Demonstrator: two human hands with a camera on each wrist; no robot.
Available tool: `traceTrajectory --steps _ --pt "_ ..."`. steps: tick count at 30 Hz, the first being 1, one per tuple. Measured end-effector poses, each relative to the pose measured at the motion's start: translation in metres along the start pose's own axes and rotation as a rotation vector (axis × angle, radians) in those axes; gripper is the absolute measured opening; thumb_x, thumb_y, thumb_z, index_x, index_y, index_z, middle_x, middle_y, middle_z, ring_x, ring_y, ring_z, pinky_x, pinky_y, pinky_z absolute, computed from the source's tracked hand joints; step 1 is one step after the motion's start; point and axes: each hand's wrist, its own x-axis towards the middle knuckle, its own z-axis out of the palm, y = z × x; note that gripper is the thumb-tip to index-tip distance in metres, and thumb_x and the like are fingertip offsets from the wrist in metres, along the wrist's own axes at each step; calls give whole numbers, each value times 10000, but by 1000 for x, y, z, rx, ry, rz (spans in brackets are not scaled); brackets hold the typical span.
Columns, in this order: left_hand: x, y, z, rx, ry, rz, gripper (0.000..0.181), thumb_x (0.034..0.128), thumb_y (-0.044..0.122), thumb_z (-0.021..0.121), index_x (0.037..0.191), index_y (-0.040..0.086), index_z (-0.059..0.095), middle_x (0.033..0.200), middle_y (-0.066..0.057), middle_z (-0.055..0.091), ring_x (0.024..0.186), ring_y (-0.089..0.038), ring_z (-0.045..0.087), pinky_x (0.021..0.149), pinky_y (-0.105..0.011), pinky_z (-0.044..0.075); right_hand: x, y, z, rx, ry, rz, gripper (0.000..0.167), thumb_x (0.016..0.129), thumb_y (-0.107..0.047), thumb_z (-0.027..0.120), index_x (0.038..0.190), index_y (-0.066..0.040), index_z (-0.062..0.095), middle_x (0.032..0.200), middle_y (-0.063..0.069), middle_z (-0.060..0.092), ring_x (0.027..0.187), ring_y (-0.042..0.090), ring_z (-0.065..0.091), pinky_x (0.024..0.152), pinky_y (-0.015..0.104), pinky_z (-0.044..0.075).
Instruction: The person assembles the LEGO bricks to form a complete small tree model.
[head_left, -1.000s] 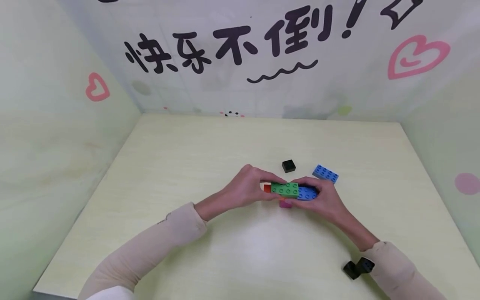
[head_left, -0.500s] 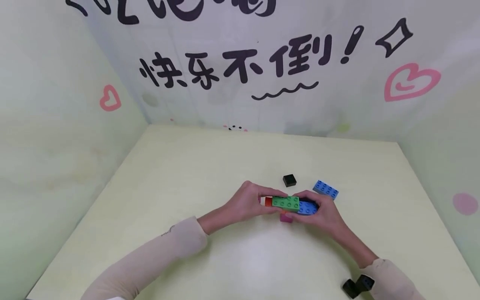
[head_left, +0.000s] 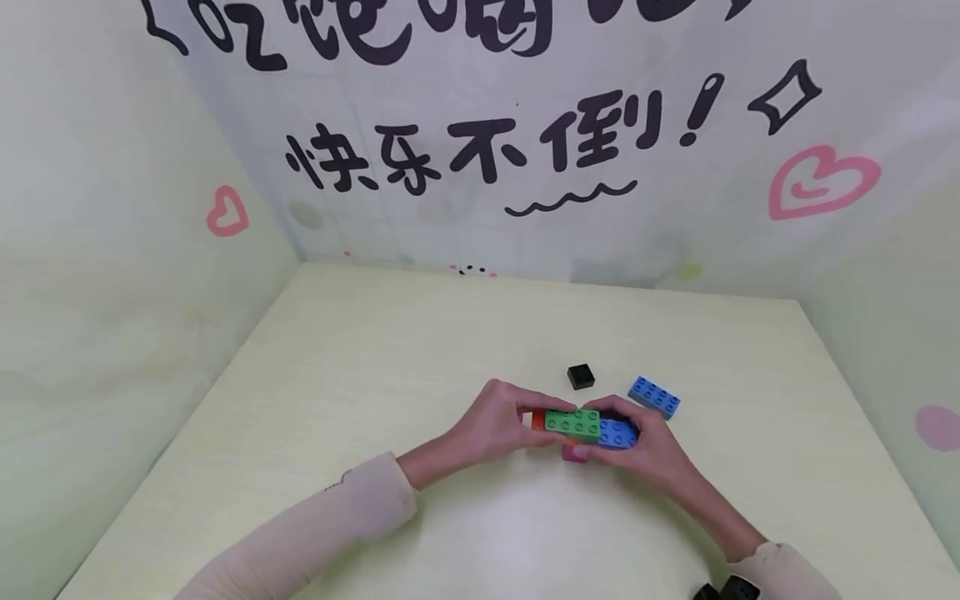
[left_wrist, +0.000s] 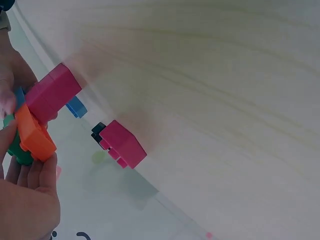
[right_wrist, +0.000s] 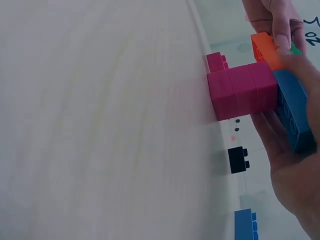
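My left hand pinches a green toy building brick between thumb and fingers. From the other side my right hand grips a blue brick beside it. Both belong to one built piece. An orange brick sits under the green one, partly between my left fingers. Below the blue brick, a stack of magenta bricks reaches down to or near the table; contact is unclear. In the head view my hands hide most of the piece's underside.
Behind the hands on the pale table lie a small black brick and a loose blue brick. A separate magenta brick shows in the left wrist view. Printed walls enclose the table's back and sides.
The head view has tilted up, so everything on the table appears lower in it. Both hands keep their hold on the bricks, with hardly any movement against the table.
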Motion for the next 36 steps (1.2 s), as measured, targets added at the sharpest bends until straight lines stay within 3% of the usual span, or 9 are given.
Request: traceTrajectory --steps 2,5,10,13,17,25,29,33,36 --pt "-1 1 1 -28 3 -25 377 759 208 867 1113 282 761 977 212 700 648 -71 535 501 -193 388 -2 -1 0 74 -26 62 332 856 -268 784 1163 -209 672 1106 1 649 971 241 577 786 297 499" --pt "-3 1 5 -174 5 -105 381 770 172 855 1128 253 755 1040 182 699 821 -43 626 655 -204 507 -3 -1 -1 183 -44 161 301 910 -261 722 1187 -154 671 1110 71 647 969 282 590 783 302 514" --pt "-7 -3 17 -483 21 -334 342 792 283 836 1121 250 751 1042 59 724 945 -152 689 822 -319 544 -3 -1 -1 245 -57 270 368 913 -288 714 1233 -115 653 1147 116 621 998 308 557 795 322 506" --pt "-8 -5 21 -548 39 -450 295 779 368 836 1056 295 765 974 16 739 912 -185 689 836 -340 524 -3 -1 -1 266 -59 305 397 917 -295 710 1257 -101 640 1177 123 606 1019 305 541 811 330 500" --pt "-7 -2 21 -547 48 -513 278 765 402 839 1015 296 777 968 22 739 949 -175 666 861 -373 480 -3 -1 0 292 -62 319 401 920 -290 707 1262 -91 638 1194 127 603 1025 302 538 821 334 497" --pt "-5 4 19 -550 48 -499 264 764 380 844 1006 295 783 969 24 739 962 -174 658 865 -397 476 -4 -3 -3 318 -65 285 377 918 -254 711 1246 -81 644 1165 147 615 992 297 576 806 347 522" --pt "-5 2 19 -532 35 -427 311 761 359 852 1055 302 769 983 20 738 914 -186 683 831 -394 528 -5 -3 -4 293 -54 277 372 920 -257 708 1249 -95 645 1164 139 614 992 300 571 797 335 517" --pt "-5 -3 19 -437 36 -330 379 731 298 880 1089 302 754 1018 77 724 871 -158 695 751 -324 562 -6 -2 -3 269 -51 273 366 919 -271 710 1247 -119 651 1166 116 622 1000 297 569 796 311 507" --pt "-4 -4 22 -374 49 -299 385 709 248 896 1068 272 760 987 102 720 838 -128 693 715 -283 559 -7 2 -5 253 -51 228 345 928 -264 700 1245 -134 656 1180 93 633 1017 279 579 808 301 507"
